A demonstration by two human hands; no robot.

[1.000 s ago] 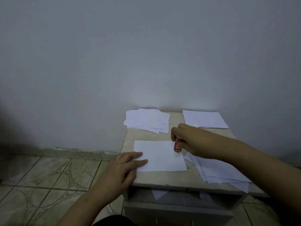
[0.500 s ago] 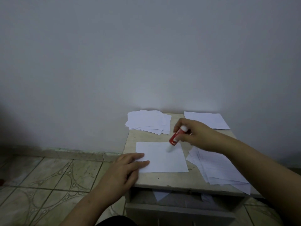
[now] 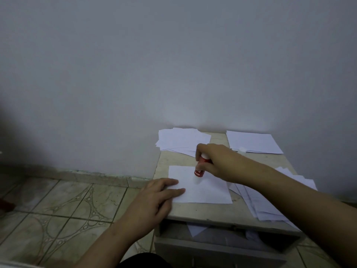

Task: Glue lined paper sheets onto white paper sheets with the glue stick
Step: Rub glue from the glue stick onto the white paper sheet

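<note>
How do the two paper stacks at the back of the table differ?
The back-left stack is fanned out untidily, its corners sticking out; the back-right stack lies squared up. The back-left stack overhangs the table's left edge; the back-right stack sits fully on it. Both look white and lie flat near the wall.

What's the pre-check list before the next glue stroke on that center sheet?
1. Glue stick held by right hand: ok.
2. Tip down on the center sheet: ok, appears to touch.
3. Left hand fingers flat on the sheet's left edge: ok.
4. Glue coverage so far: cannot tell, nothing shows on the white.
5. Cap off, lying by the far-right stack: ok.
6. Lined sheet ready in the right pile: cannot tell.
</note>
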